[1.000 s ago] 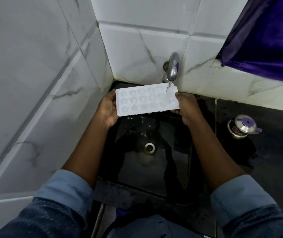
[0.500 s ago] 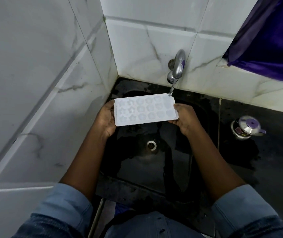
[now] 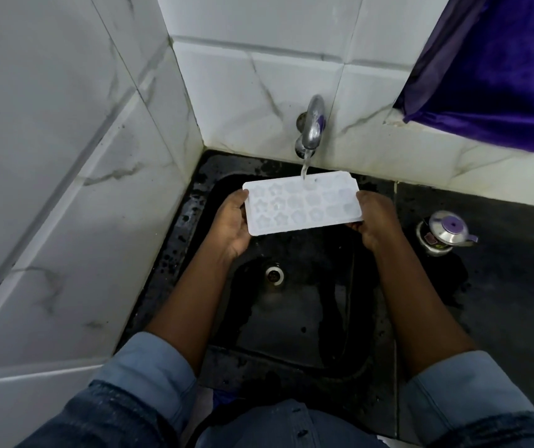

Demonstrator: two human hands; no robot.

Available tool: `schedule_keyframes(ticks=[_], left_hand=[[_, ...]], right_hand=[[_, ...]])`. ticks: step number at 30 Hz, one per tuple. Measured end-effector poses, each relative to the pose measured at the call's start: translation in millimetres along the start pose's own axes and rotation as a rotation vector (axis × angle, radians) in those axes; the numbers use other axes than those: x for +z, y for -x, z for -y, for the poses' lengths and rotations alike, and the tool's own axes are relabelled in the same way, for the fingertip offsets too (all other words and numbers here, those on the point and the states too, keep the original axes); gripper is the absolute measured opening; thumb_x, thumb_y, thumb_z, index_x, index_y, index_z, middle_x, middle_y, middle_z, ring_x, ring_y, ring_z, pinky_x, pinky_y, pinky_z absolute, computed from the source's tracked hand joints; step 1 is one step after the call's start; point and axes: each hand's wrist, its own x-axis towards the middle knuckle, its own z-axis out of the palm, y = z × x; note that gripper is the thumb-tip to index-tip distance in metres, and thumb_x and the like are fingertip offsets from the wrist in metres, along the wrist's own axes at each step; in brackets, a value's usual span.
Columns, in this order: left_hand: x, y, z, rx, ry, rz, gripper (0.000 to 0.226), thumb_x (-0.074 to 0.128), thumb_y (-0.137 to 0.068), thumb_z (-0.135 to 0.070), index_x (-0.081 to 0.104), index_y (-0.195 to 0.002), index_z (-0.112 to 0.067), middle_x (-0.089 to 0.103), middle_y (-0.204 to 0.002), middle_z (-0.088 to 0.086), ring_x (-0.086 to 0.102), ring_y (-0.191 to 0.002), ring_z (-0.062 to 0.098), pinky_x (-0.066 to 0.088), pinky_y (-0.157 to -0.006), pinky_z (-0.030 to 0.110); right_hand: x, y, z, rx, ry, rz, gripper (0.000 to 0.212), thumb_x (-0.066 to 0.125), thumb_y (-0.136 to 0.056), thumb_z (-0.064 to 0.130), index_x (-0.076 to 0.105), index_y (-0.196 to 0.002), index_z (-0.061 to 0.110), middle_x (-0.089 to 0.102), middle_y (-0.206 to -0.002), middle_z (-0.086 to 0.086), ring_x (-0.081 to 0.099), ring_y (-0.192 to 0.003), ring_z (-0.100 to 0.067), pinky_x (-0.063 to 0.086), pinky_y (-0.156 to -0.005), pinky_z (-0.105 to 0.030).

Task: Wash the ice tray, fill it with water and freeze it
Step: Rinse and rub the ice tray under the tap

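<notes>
Gripping ice tray (image 3: pixel 302 205) under tap (image 3: pixel 312 124) | left hand (image 3: pixel 231 223) | right hand (image 3: pixel 376 218) | container (image 3: pixel 443 236) label illegible

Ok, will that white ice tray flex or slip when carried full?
Probably floppy: the ice tray looks thin and translucent, and the left hand and right hand each grip an end. Likely slippery, since the tap runs water onto it. May spill if tilted.

White ice tray (image 3: pixel 302 208) with star and flower moulds; black sink (image 3: pixel 291 321) under my grip, grey-veined white tiles (image 3: pixel 252 88) beyond, purple cloth (image 3: pixel 501 66) right.
</notes>
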Motion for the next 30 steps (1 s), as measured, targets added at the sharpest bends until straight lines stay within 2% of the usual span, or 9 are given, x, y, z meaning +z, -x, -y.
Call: schedule_keyframes(ticks=[5, 9, 12, 16, 20, 22, 24, 27, 30], left_hand=[[25, -4, -14, -0.004, -0.041, 0.012, 0.025, 0.050, -0.111, -0.025, 0.069, -0.109, -0.009, 0.078, -0.100, 0.008, 0.076, -0.081, 0.020, 0.062, -0.068, 0.036], [25, -7, -23, 0.017, -0.021, 0.035, 0.037, 0.053, -0.110, -0.032, 0.068, -0.129, -0.004, 0.075, -0.125, 0.017, 0.076, -0.099, 0.029, 0.061, -0.091, 0.047], [13, -7, -28, 0.011, 0.038, 0.063, 0.050, 0.043, -0.112, -0.042, 0.068, -0.133, -0.005, 0.077, -0.121, 0.015, 0.077, -0.100, 0.029, 0.063, -0.086, 0.045], [-7, -6, -29, -0.047, 0.134, 0.060, 0.061, 0.030, -0.112, -0.053, 0.071, -0.122, -0.009, 0.079, -0.116, 0.015, 0.079, -0.096, 0.030, 0.065, -0.078, 0.046], [-20, -3, -27, -0.053, 0.142, 0.004, 0.064, 0.026, -0.112, -0.055, 0.071, -0.117, -0.010, 0.073, -0.123, 0.012, 0.080, -0.088, 0.029, 0.062, -0.078, 0.046], [-27, -2, -26, -0.038, 0.127, 0.004, 0.064, 0.026, -0.113, -0.055, 0.071, -0.119, -0.009, 0.072, -0.126, 0.014, 0.080, -0.090, 0.030, 0.065, -0.076, 0.046], [-34, -1, -24, -0.023, 0.108, -0.006, 0.064, 0.026, -0.113, -0.054, 0.071, -0.121, -0.009, 0.072, -0.127, 0.016, 0.079, -0.093, 0.032, 0.064, -0.082, 0.050], [-44, 0, -19, -0.023, 0.117, -0.035, 0.063, 0.028, -0.113, -0.054, 0.072, -0.117, -0.010, 0.073, -0.123, 0.015, 0.077, -0.093, 0.033, 0.060, -0.088, 0.054], [-52, 2, -16, -0.012, 0.130, -0.044, 0.060, 0.029, -0.113, -0.053, 0.072, -0.113, -0.011, 0.081, -0.107, 0.015, 0.080, -0.087, 0.031, 0.064, -0.074, 0.053]], right_hand=[[0, -5, 26, -0.052, -0.038, -0.016, 0.012, 0.060, -0.103, 0.020, 0.068, -0.094, 0.020, 0.071, -0.112, -0.007, 0.069, -0.094, -0.025, 0.059, -0.077, -0.039], [11, -5, 39, -0.081, 0.001, -0.009, 0.012, 0.058, -0.104, 0.018, 0.068, -0.098, 0.020, 0.071, -0.110, -0.008, 0.070, -0.096, -0.027, 0.060, -0.082, -0.041], [26, -2, 42, -0.119, 0.047, 0.039, 0.020, 0.056, -0.106, 0.014, 0.067, -0.091, 0.019, 0.071, -0.096, -0.005, 0.068, -0.084, -0.022, 0.058, -0.081, -0.039], [43, -1, 42, -0.158, 0.178, 0.082, 0.016, 0.059, -0.103, 0.014, 0.069, -0.091, 0.016, 0.072, -0.097, -0.007, 0.067, -0.079, -0.019, 0.056, -0.076, -0.033], [55, -2, 48, -0.125, 0.308, 0.152, 0.019, 0.065, -0.100, 0.031, 0.067, -0.085, 0.019, 0.073, -0.092, -0.004, 0.070, -0.082, -0.023, 0.056, -0.074, -0.034], [64, -7, 54, -0.148, 0.371, 0.157, 0.031, 0.065, -0.096, 0.043, 0.065, -0.082, 0.015, 0.070, -0.085, -0.004, 0.069, -0.077, -0.024, 0.053, -0.070, -0.034], [75, -18, 62, -0.194, 0.423, 0.153, 0.039, 0.065, -0.087, 0.050, 0.060, -0.079, 0.012, 0.063, -0.079, -0.008, 0.064, -0.073, -0.025, 0.048, -0.066, -0.040], [94, -33, 78, -0.194, 0.395, 0.234, 0.029, 0.066, -0.093, 0.035, 0.067, -0.102, 0.007, 0.067, -0.089, -0.012, 0.066, -0.077, -0.028, 0.053, -0.068, -0.040], [109, -42, 88, -0.190, 0.384, 0.315, 0.026, 0.072, -0.098, 0.033, 0.071, -0.113, 0.012, 0.071, -0.092, -0.006, 0.067, -0.074, -0.021, 0.057, -0.066, -0.032]])
